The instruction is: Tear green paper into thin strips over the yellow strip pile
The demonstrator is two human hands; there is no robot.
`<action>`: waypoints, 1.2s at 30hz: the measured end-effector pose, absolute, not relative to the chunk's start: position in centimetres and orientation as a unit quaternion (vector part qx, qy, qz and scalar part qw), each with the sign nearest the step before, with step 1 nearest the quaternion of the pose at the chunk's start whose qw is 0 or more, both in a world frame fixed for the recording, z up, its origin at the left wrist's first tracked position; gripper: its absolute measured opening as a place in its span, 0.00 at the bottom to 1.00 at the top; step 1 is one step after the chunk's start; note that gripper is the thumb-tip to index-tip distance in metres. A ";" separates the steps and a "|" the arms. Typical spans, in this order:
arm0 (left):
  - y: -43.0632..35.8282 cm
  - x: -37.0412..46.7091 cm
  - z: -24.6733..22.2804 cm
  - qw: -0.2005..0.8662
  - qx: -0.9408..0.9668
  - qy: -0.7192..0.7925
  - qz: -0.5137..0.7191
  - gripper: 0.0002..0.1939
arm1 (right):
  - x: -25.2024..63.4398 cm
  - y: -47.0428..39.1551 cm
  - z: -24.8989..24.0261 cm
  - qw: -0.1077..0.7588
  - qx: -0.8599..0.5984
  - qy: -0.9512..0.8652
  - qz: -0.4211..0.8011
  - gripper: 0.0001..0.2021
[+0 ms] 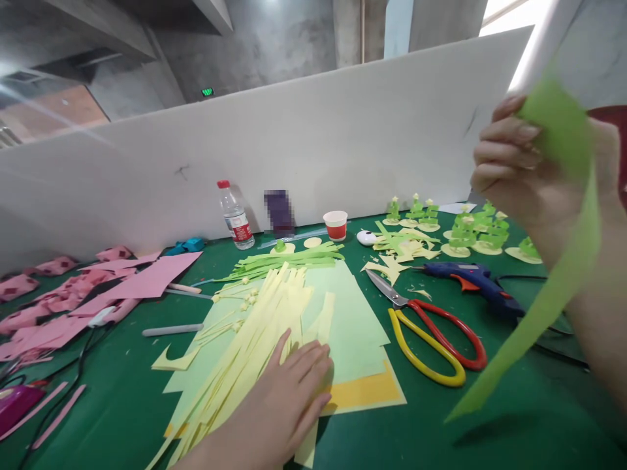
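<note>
My left hand (294, 385) lies flat with its fingers stretched out on a bundle of pale yellow paper strips (264, 326). Under the strips are light green paper sheets (343, 313). Raised at the upper right, my right hand (519, 156) is closed on a green paper strip (553, 281), whose long tail hangs down over the table. Scissors (416, 320) with one red and one yellow handle lie between the two hands. Beyond the yellow bundle are several cut green strips (284, 261).
A blue glue gun (480, 281) with its cable lies at right, near small green paper plants (460, 235). Paper scraps (401, 245), a paper cup (336, 225) and a water bottle (236, 219) stand toward the white partition (343, 143). Pink paper pieces (151, 277) cover the left side.
</note>
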State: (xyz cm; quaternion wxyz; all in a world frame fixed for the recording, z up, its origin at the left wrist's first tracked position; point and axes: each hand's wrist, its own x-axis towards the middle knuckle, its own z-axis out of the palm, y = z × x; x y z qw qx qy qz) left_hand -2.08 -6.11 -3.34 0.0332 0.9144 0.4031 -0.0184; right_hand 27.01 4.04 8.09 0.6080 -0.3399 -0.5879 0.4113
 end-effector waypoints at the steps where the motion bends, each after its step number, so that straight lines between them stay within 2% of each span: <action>1: -5.9 -2.3 -3.3 0.032 0.909 0.415 -0.020 0.18 | 26.5 3.7 8.3 0.635 -0.313 -0.549 0.445 0.26; 4: -5.6 -2.9 -3.3 0.013 0.891 0.453 -0.024 0.16 | 25.6 2.9 8.7 0.668 -0.280 -0.465 0.509 0.25; 10: -5.8 -3.9 -5.1 -0.074 0.848 0.525 0.015 0.21 | 25.3 2.9 8.8 0.662 -0.254 -0.462 0.532 0.25; 20: -5.8 -2.7 -5.3 0.007 0.893 0.450 0.018 0.21 | 25.3 2.8 8.7 0.654 -0.319 -0.480 0.490 0.28; 29: -4.6 -2.2 -4.0 0.096 0.867 0.488 -0.030 0.22 | 24.9 2.9 8.8 0.652 -0.347 -0.475 0.478 0.26; 36: -1.2 -3.1 -4.5 0.124 0.867 0.482 0.026 0.21 | 25.0 2.8 8.6 0.655 -0.329 -0.474 0.489 0.28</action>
